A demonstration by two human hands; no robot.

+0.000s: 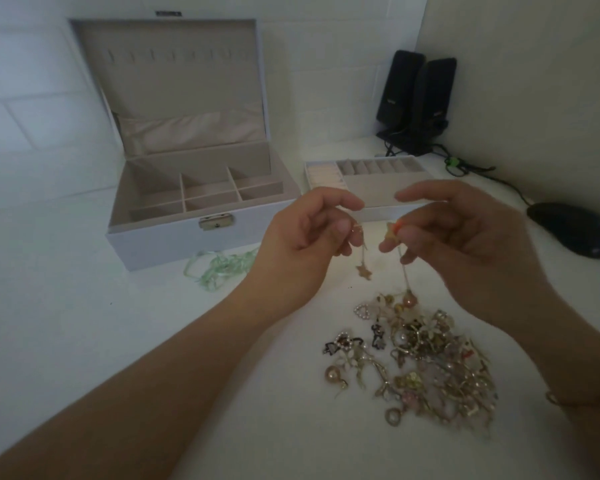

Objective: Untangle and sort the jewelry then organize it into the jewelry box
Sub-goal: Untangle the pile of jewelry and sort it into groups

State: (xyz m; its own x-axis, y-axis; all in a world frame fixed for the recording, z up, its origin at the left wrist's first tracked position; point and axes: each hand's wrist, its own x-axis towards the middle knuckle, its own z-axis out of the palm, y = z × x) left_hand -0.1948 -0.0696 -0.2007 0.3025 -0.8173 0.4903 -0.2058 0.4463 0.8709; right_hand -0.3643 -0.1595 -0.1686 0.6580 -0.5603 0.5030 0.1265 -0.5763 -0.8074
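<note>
Head view: we hold both hands up above the white counter (pixel 84 323), between the heap of jewelry and the box. Our left hand (pixel 302 233) has its grip closed on a thin gold drop earring with a small star charm (pixel 363 271) that hangs from thumb and forefinger. Our right hand (pixel 465 244) pinches a second long chain earring with an orange flower top (pixel 392 230); its pearl end (pixel 411 301) hangs down just above the pile. The tangled pile of gold, pearl and pink jewelry (pixel 426 362) lies on the counter below our right wrist. The pale grey jewelry box with beige lining (pixel 187 209) stands open at the back left, its compartments bare. Its removable beige tray (pixel 368 183) sits just beside it on the right, partly behind our fingers. A loose green ribbon (pixel 219 266) lies in front of the box. Two black speakers (pixel 416 98) and a black computer mouse (pixel 575 228) sit at the right.
</note>
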